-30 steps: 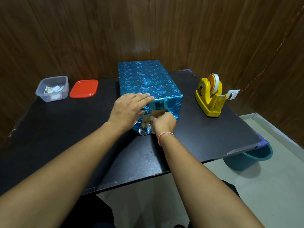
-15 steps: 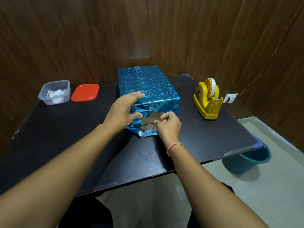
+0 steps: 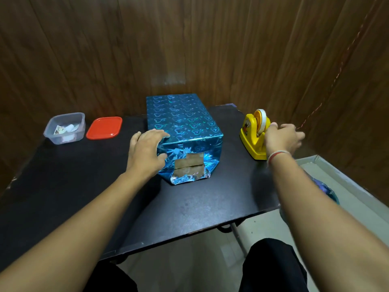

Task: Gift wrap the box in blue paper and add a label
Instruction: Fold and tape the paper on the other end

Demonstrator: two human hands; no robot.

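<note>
The box (image 3: 183, 131), wrapped in shiny blue paper (image 3: 181, 121) printed with hearts, stood on the black table (image 3: 200, 207) near its middle, long axis running away from the camera. The near end face was not closed — a brown patch of cardboard (image 3: 189, 162) showed through a gap between the folded flaps, and a crumpled silver-backed flap (image 3: 189, 178) lay on the table at the bottom edge.

The left hand (image 3: 145, 152) held the near left corner of the box: fingers lay over the top edge, thumb pressed against the end face, curled around the corner.

The right hand (image 3: 282, 138) was well apart from the box, at the yellow tape dispenser (image 3: 252, 135) to its right. The fingers were curled at the dispenser's far side — whether they pinched the tape end could not be told from this view. A thread band sat on that wrist.

At the table's left rear, a clear plastic container (image 3: 65, 127) with small paper items stood beside a red lid (image 3: 104, 127).
</note>
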